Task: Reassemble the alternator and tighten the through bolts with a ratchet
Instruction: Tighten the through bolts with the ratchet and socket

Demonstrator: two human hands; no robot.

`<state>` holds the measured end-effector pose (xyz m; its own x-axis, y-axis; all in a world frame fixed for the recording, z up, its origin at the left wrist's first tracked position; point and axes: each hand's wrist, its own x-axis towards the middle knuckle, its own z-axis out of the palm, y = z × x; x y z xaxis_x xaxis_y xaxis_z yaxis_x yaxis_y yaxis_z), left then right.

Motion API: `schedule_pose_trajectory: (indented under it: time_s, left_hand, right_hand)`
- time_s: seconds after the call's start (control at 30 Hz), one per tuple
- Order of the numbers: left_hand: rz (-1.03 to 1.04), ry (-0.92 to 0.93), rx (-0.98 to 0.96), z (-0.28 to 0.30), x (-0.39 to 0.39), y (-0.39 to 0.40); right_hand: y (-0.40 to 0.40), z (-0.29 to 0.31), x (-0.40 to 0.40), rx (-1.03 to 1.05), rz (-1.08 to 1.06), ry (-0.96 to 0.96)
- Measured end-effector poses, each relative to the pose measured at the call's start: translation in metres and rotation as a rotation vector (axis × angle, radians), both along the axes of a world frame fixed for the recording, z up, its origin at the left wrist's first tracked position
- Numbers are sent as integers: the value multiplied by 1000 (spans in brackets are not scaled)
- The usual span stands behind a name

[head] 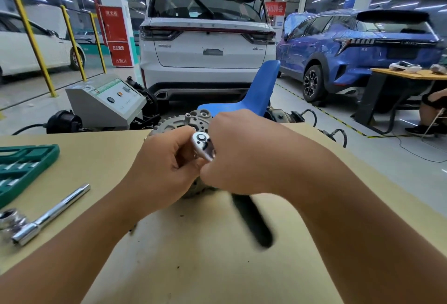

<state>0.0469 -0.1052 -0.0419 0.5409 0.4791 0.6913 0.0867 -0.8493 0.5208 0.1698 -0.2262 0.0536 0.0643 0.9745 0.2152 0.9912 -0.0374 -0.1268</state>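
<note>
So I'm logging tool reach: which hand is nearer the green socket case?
Left. The left hand sits right of the green socket case; the right hand is farther right.

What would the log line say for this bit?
step: tightening | left hand: steadies ratchet head | right hand: grips ratchet | alternator: on table, under hands

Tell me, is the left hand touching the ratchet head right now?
Touching. The head view shows the left hand with its fingers curled against the chrome ratchet head, above the alternator; no gap shows between them.
</note>
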Motion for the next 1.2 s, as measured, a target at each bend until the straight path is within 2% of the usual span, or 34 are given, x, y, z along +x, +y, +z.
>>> schedule_pose_trajectory:
  time_s: [0.1,0.27,0.4,0.6,0.77,0.97,1.1,1.2]
  left_hand:
    - [-25,4,-35,0,-2,3]
    - [-9,29,-12,1,-2,0]
    - [21,0,-35,0,-2,2]
    - [27,101,-57,5,-5,3]
    - [-55,60,-82,7,-4,4]
    - [-27,90,-40,8,-8,3]
    - [-2,59,-29,6,-5,2]
    - [-44,64,-72,9,-9,3]
  right_hand:
    - [3,4,7,-21,-24,62]
    - [6,-3,10,38,-75,-44]
    - [5,1,5,-2,-15,142]
    - [7,1,14,61,-91,10]
    - [3,7,10,-38,-19,81]
    - [6,2,14,49,-51,33]
    - [1,7,5,-14,4,109]
    - [2,10,13,-5,-20,89]
